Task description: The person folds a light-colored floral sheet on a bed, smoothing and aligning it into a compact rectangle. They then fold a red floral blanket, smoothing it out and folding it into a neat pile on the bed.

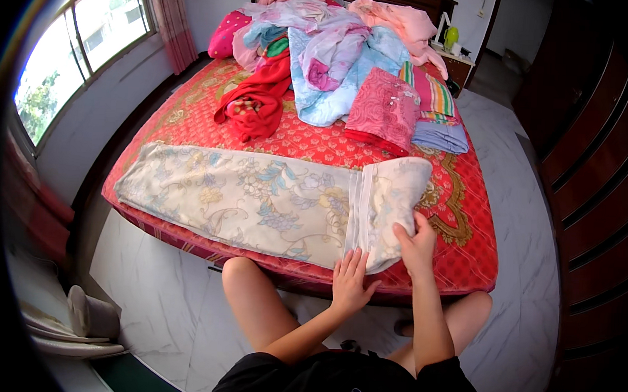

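Note:
A cream blanket point(258, 197) with a blue and yellow flower print lies in a long flat strip across the near part of the bed. Its right end is turned over into a thick fold, with a white band along the fold's left side. My left hand point(352, 285) rests on the near edge by that band, fingers stretched out flat. At the fold's right edge, my right hand point(418, 248) grips the cloth, thumb on top and the other fingers partly hidden.
The red patterned bed point(316, 140) carries a pale blue quilt point(311, 101), a red cloth point(258, 109), a folded pink cover point(384, 108), a striped folded cloth point(430, 92) and other heaped bedding. A nightstand point(456, 68) stands beyond, a window point(82, 39) at left, dark doors point(600, 152) at right.

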{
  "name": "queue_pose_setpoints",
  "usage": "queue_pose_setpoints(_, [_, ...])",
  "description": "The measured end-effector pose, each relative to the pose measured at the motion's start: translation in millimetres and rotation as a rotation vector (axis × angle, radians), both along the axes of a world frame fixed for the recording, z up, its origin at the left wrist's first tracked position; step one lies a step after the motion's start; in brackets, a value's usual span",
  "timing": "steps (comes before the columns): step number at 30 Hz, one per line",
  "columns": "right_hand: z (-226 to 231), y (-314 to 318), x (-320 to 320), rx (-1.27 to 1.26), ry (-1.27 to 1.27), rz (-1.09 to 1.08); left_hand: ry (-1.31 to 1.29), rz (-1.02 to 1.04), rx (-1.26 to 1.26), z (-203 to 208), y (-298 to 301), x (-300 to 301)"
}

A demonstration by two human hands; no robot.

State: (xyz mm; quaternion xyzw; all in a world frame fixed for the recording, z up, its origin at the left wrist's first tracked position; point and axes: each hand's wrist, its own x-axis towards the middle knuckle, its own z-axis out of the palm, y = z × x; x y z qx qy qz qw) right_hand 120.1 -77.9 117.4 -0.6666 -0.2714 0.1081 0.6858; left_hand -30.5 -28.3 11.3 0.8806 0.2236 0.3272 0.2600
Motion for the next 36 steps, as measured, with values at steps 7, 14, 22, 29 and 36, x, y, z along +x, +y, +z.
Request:
queue_pose_setpoints(7, [8.4, 119.3, -78.9, -0.112, -0.049, 0.594, -0.630, 0.228, -0.890, -33.1, 35.2, -9.9])
queue_pose_setpoints(14, [-122.9, 119.2, -50.4, -0.441, -0.491, -0.045, -0.738, 0.126, -1.481, -37.9, 67.0, -33.5])
queue_pose_setpoints(22, [-133.1, 126.8, -39.6, -0.348, -0.278, 0.060, -0.627, 0.131, -1.453, -38.7, 69.0, -28.8])
queue_pose_setpoints(29, [-107.4, 70.1, 46.1, -0.312, -0.322, 0.032, -0.198, -0.027, -1.329, -8.0, 52.9, -54.4])
queue_pose_setpoints(36, [-100.2, -130.8, 219.0, -0.648, -0.419, -0.249, -0.195, -0.054, -1.103, -0.1, 37.2, -44.6])
